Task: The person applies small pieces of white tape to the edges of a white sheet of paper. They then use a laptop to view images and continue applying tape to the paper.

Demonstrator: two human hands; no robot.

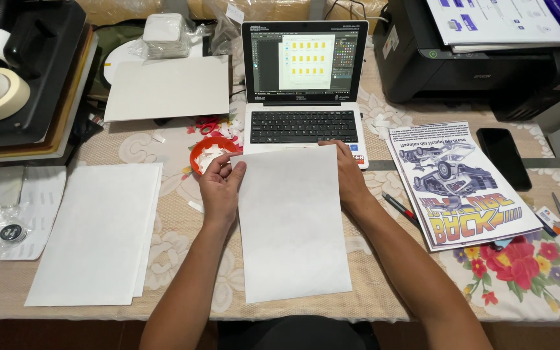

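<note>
my left hand [220, 188] pinches the upper left corner of the white sheet [291, 223] between thumb and fingers, and my right hand [349, 178] lies flat and open on its upper right edge, only pressing. the sheet lies in the centre of the frame, its top edge over the front of the laptop [304, 91], just beside the red bowl [210, 154]. i judge it very light, thin and floppy, easy to crease, so the corners and edges are the best place to hold it.
</note>
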